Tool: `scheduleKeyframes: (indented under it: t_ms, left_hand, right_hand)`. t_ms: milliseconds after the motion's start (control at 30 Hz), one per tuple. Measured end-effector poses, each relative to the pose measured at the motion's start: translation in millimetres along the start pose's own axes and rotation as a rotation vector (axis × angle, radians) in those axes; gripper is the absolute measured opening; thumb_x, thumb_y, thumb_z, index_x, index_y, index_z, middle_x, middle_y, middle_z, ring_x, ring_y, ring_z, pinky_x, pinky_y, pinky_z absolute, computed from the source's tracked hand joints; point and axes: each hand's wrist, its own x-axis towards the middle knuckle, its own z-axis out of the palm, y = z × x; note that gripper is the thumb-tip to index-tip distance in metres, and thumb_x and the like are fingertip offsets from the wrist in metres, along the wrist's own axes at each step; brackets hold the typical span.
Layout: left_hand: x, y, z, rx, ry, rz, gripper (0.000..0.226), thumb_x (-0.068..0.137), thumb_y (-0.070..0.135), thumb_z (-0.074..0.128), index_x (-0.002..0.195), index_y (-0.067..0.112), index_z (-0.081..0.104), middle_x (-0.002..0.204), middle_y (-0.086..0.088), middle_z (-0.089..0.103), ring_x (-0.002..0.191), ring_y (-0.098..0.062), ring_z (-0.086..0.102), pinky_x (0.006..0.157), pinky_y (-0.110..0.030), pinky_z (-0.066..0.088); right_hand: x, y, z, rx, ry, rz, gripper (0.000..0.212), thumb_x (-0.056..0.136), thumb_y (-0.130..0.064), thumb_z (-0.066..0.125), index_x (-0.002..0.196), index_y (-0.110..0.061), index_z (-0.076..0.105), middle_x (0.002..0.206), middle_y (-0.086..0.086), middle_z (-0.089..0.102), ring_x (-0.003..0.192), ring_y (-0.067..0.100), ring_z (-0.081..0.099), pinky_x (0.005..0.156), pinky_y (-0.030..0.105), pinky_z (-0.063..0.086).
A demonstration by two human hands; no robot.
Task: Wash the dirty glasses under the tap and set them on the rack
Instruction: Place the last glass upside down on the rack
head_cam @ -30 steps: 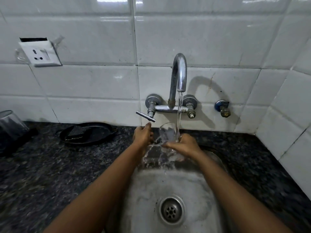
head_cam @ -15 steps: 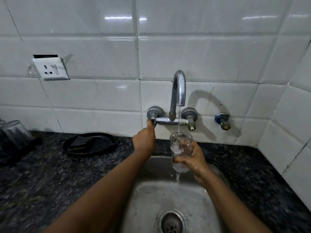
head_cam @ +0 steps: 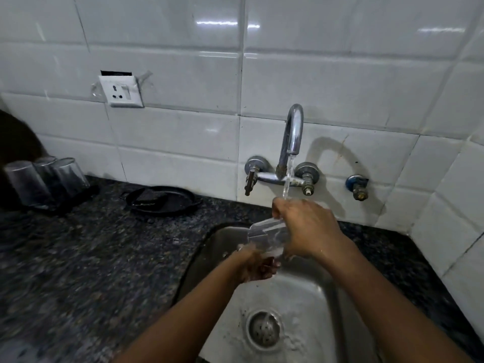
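- A glass (head_cam: 267,235) is in the rinsing step: it lies tilted, almost on its side, above the sink (head_cam: 309,292), just below the running tap (head_cam: 292,134)
- The right hand (head_cam: 306,226) has its grip wrapped over the glass from above, fingers curled round its upper part; the stream lands on the back of this hand and spills down
- The left hand (head_cam: 258,265) sits under the lower end of the glass with fingers curled; it looks to be rubbing or steadying the rim, but blur and water keep me from telling whether its grip is truly closed on the glass
- Water runs over the drain (head_cam: 264,328), so the tap is open and washing is under way
- On the bench (head_cam: 91,258) at far left, three upturned glasses (head_cam: 47,179) stand close together on a dark stand that I take for the rack; they look already washed
- Judged from this, most of the job seems done: the glass in hand needs its rinse finished, a shake, then carrying well across to the left to sit mouth down beside the others
- No further dirty glasses show in the sink or on the bench, so this may be the last one, though part of the bench lies out of view
- A black pan (head_cam: 162,200) rests on the bench between rack and sink; it is no part of the task
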Motion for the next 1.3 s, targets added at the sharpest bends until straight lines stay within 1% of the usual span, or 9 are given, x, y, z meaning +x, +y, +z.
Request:
scheduleKeyframes:
  t_ms: [167,367,500,700,900,1000,1067,1167,1300]
  left_hand:
    - [-22,-2,-12,0.236,0.038,0.089,0.023,0.094,0.034,0.042,0.083,0.022,0.06,0.085,0.001,0.065,0.077,-0.012,0.057,0.066,-0.024,0.041]
    - [-40,-15,-45,0.595,0.156,0.168,0.016,0.091,0.012,0.049,0.098,0.013,0.062,0.076,0.001,0.062,0.065,-0.011,0.052,0.057,-0.024,0.04]
    - [-51,-24,-89,0.797,0.313,0.443,0.022,0.082,0.024,0.064,0.092,0.004,0.065,0.092,-0.016,0.069,0.087,-0.028,0.065,0.081,-0.042,0.052]
    - [-96,-34,-191,0.882,0.38,0.555,0.021,0.086,0.025,0.062,0.1,0.009,0.066,0.103,-0.009,0.069,0.096,-0.019,0.063,0.086,-0.029,0.047]
    - [-150,-73,-365,0.957,0.809,0.383,0.052,0.077,0.055,0.045,0.107,0.016,0.062,0.119,-0.002,0.056,0.112,-0.019,0.054,0.094,-0.032,0.044]
    - [-179,-96,-451,0.922,1.074,0.237,0.046,0.082,0.049,0.051,0.112,0.014,0.059,0.128,-0.007,0.05,0.119,-0.026,0.051,0.099,-0.041,0.041]
    - [-195,-112,-491,0.879,1.23,0.077,0.044,0.09,0.044,0.047,0.123,0.015,0.051,0.142,-0.012,0.037,0.132,-0.028,0.037,0.109,-0.048,0.025]
    - [-200,-128,-515,0.853,1.307,0.013,0.053,0.092,0.051,0.036,0.133,0.017,0.042,0.152,-0.014,0.024,0.141,-0.028,0.02,0.116,-0.049,0.006]
    - [-190,-128,-517,0.953,1.262,0.076,0.055,0.093,0.052,0.031,0.135,0.018,0.04,0.15,-0.007,0.031,0.14,-0.024,0.023,0.118,-0.044,0.007]
  right_hand:
    - [-5,-5,-17,0.183,-0.034,-0.019,0.065,0.063,-0.032,0.083,0.119,-0.022,0.053,0.12,0.001,0.05,0.107,0.018,0.048,0.088,0.031,0.042]
    - [9,-39,-10,0.294,-0.033,-0.014,0.068,0.054,-0.032,0.087,0.112,-0.017,0.054,0.108,0.003,0.061,0.097,0.019,0.055,0.083,0.033,0.05]
    - [20,-73,0,0.259,0.029,-0.056,0.062,0.06,-0.03,0.084,0.114,-0.017,0.055,0.109,0.004,0.059,0.1,0.021,0.053,0.083,0.03,0.046]
    - [66,-156,16,0.143,0.228,-0.186,0.067,0.069,-0.031,0.075,0.129,-0.025,0.045,0.121,0.004,0.052,0.111,0.024,0.049,0.081,0.032,0.045]
    - [143,-271,46,0.298,0.296,-0.308,0.07,0.067,-0.029,0.08,0.129,-0.021,0.049,0.125,0.005,0.055,0.112,0.025,0.052,0.08,0.038,0.051]
    - [184,-328,66,0.46,0.248,-0.296,0.07,0.062,-0.025,0.082,0.125,-0.022,0.052,0.121,0.004,0.056,0.106,0.025,0.056,0.083,0.037,0.051]
    - [211,-362,81,0.524,0.223,-0.284,0.07,0.061,-0.025,0.083,0.124,-0.022,0.051,0.117,0.005,0.057,0.102,0.024,0.057,0.083,0.037,0.051]
    - [250,-405,100,0.556,0.187,-0.277,0.072,0.061,-0.026,0.084,0.123,-0.02,0.048,0.117,0.006,0.056,0.104,0.025,0.055,0.084,0.036,0.05]
    - [300,-452,122,0.542,0.153,-0.273,0.072,0.061,-0.023,0.084,0.122,-0.015,0.048,0.118,0.01,0.056,0.105,0.028,0.054,0.082,0.036,0.049]
